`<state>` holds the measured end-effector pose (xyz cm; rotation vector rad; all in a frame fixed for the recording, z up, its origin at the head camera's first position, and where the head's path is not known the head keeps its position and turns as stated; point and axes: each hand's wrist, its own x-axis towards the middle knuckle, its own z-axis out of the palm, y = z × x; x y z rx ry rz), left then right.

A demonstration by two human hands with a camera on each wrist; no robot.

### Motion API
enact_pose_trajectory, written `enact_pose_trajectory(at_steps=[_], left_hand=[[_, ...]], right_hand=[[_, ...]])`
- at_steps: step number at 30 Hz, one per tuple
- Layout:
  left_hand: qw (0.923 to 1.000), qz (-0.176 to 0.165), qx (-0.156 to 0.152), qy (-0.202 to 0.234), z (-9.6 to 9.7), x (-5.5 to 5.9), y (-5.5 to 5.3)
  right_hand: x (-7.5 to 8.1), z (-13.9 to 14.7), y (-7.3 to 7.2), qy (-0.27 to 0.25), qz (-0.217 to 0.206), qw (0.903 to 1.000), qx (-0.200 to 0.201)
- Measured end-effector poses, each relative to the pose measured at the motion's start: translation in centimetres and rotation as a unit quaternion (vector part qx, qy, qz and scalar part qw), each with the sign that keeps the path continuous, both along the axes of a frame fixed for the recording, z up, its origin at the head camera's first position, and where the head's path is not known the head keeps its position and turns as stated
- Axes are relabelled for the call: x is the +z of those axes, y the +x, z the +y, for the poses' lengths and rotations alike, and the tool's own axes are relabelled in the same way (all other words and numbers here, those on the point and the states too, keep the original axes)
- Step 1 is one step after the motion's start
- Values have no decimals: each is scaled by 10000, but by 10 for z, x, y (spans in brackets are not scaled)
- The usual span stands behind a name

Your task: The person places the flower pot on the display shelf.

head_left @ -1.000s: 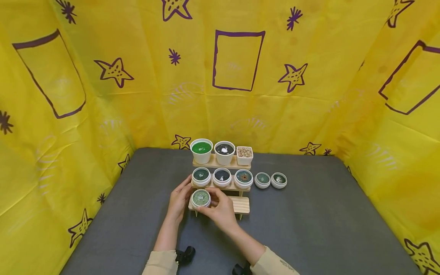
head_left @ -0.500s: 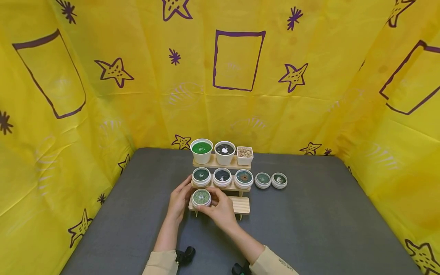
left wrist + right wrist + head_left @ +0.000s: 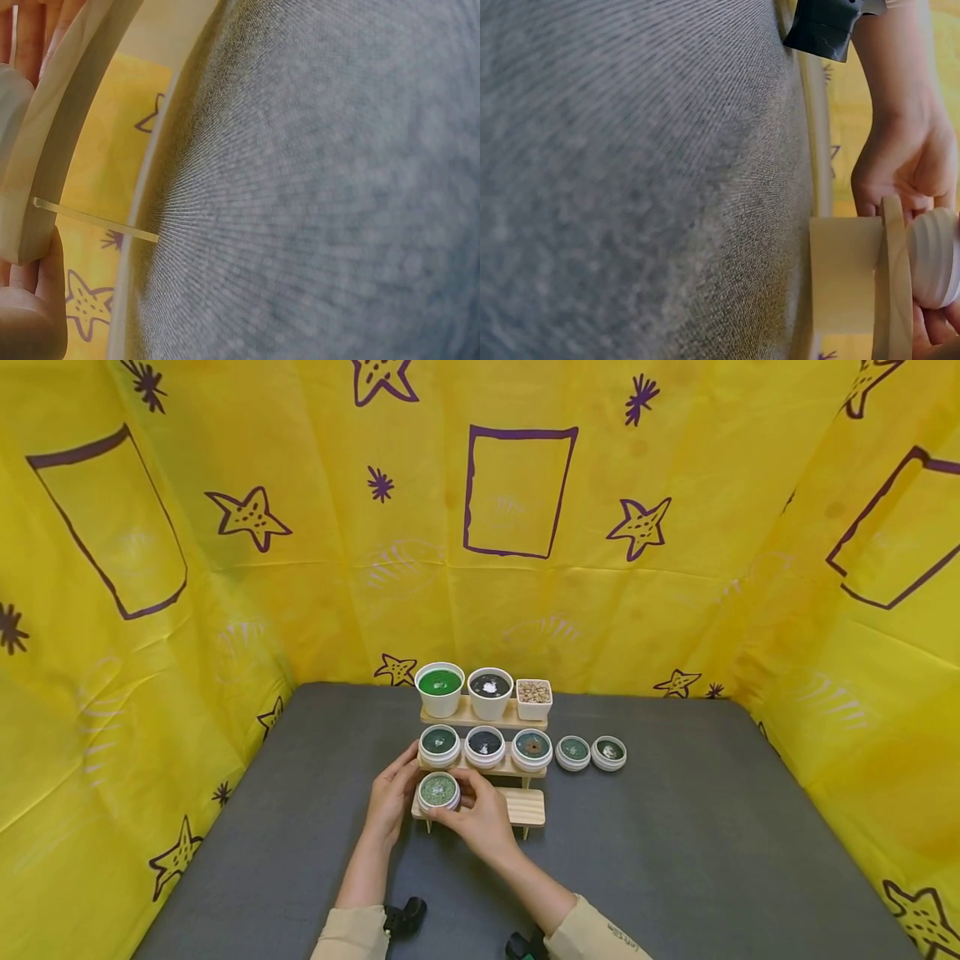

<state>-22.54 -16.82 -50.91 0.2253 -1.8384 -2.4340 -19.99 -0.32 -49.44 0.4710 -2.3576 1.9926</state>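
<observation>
My right hand pinches a small round white pot by its side, fingers behind and thumb in front. Its top is speckled pale green. The pot sits at the left end of the lowest tier of a wooden stepped stand; whether it touches the wood is hidden. My left hand lies along the stand's left end with fingers extended toward the middle tier, close beside the pot. The right wrist view shows the left hand behind the shelf edge and the pot's ribbed white side.
Three round pots stand on the middle tier. The top tier carries two white cups and a square pot of pebble-like pieces. Two smaller pots sit on the grey table to the right. Yellow cloth surrounds the table.
</observation>
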Motion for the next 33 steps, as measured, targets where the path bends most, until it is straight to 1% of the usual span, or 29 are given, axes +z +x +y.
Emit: enact_pose_trajectory(at_steps=[2,8,14,18,25,33], left_hand=[[10000,7,-7,-24,0,0,0],[10000,-6,40,25,0,-1,0],[10000,38,-4,26,1,-1,-1],[10000,36,10,2,1,-1,-1],[9999,-3,23,-148,0,0,-1],[9998,-1,35,-186,0,-1,0]], right_hand=[[0,1,1,-123,-50,9999,20],[1,6,4,-257,-53,9996,-69],[3,19,10,-236,-143,9994,-204],[4,31,11,-168,-158,9994,-246],[2,57,10,-326,-193,9988,-298],[2,90,7,-207,-220,9981,-541]])
